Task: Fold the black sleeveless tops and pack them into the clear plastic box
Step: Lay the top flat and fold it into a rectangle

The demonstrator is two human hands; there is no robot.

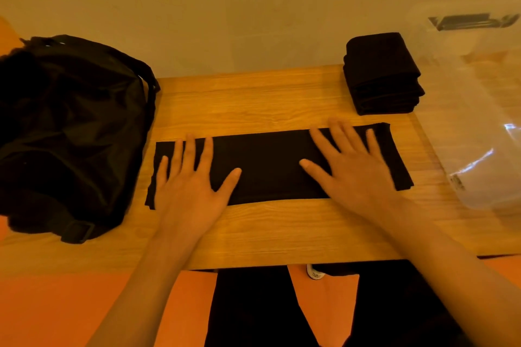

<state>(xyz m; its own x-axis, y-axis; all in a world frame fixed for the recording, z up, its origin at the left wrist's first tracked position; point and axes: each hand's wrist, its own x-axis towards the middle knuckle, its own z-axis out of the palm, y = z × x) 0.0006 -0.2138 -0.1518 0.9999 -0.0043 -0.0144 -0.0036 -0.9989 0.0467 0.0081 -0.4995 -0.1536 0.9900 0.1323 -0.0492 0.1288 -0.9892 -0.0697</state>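
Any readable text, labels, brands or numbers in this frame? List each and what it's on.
No text here is legible.
Small dark label on the clear plastic box: too blurred to read.
Mark on the white shoe under the table: too small to read.
Black bag, stack of folded tops: no print visible.

One wooden surface [253, 233]. One black sleeveless top [267, 166], folded into a single long strip. One stack of folded black tops [383, 75]; its dark layers blur together, so the number of tops in it cannot be counted. One clear plastic box [479, 126]. One black bag [70, 126]. Two grips, both the person's bare hands: one left grip [189, 186] and one right grip [355, 171], each showing five fingers.
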